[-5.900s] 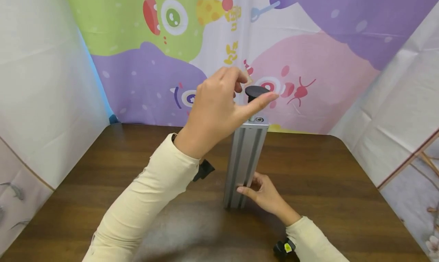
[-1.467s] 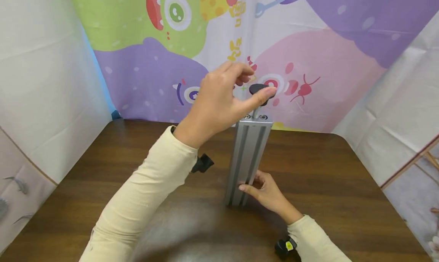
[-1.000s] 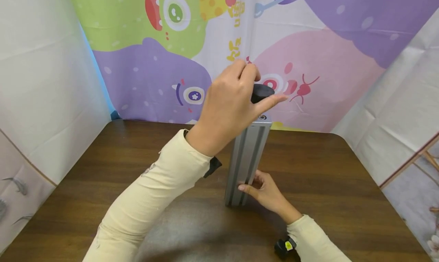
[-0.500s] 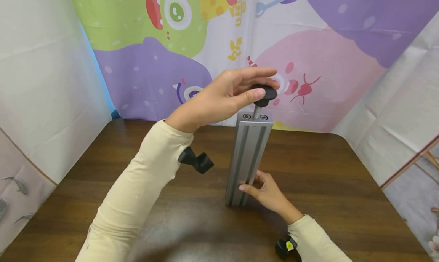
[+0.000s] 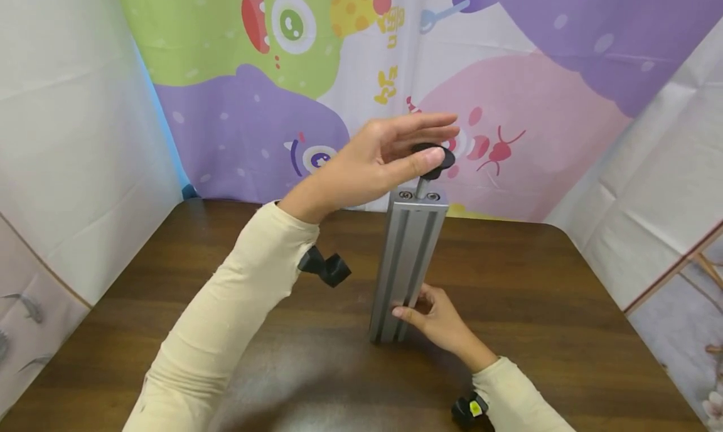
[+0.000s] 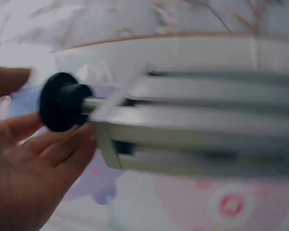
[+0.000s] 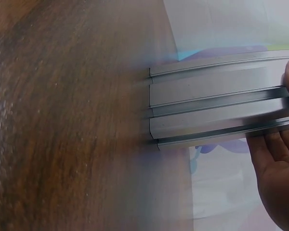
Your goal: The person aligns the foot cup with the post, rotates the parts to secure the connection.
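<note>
So, head view: one metal column [image 5: 403, 262] stands on one table [image 5: 503, 269], one black knob [image 5: 448, 161] and two screws [image 5: 433, 196] on top. Left wrist: left hand [image 6: 34, 161], thumb and fingers apart around the knob. Right wrist: right hand [image 7: 278, 168] clamped low on the column.

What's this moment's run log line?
left hand: around black knob, touch unclear; right hand: grips metal column; metal column: upright on table

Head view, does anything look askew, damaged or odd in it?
The backdrop: its cartoon faces lie sideways, as if hung turned. The post stands on end on the table; I see no damage to it or its knob.
</note>
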`<act>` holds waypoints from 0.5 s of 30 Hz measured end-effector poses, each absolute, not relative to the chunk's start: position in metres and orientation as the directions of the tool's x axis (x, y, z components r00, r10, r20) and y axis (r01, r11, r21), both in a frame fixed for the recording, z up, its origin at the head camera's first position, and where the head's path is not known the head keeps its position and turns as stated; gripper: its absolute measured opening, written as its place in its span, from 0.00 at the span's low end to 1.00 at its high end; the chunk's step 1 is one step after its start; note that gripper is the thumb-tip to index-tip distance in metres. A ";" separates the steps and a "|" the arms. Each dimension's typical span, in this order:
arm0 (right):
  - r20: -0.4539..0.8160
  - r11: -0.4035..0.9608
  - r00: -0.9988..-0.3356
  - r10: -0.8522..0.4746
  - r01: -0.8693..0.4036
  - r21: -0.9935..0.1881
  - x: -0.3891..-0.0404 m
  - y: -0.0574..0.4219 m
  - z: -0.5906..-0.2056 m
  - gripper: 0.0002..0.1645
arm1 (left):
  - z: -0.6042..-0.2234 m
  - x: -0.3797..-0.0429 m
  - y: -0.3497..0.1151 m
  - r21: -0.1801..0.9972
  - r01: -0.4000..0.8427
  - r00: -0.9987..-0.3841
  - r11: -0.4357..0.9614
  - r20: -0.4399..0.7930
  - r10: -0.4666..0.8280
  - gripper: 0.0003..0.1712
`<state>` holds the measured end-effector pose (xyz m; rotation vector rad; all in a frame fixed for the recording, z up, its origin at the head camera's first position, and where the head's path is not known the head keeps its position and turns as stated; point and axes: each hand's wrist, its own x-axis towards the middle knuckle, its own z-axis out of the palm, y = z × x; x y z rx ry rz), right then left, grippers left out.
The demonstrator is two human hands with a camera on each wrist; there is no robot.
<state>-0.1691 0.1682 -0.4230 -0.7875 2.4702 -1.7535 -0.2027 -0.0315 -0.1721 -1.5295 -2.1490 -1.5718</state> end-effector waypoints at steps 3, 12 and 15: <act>0.282 0.225 -0.865 -0.415 -0.398 -0.890 -0.169 0.168 -0.423 0.14 | -0.176 -0.195 -0.026 0.361 0.886 -0.464 0.292 0.688 0.558 0.30; 0.293 0.205 -0.857 -0.423 -0.406 -0.891 -0.169 0.169 -0.422 0.14 | -0.179 -0.182 -0.012 -0.021 0.727 -0.333 0.686 0.863 0.379 0.37; 0.299 0.209 -0.855 -0.424 -0.413 -0.886 -0.169 0.169 -0.422 0.14 | -0.179 -0.182 -0.010 -0.048 0.715 -0.300 0.698 0.880 0.368 0.38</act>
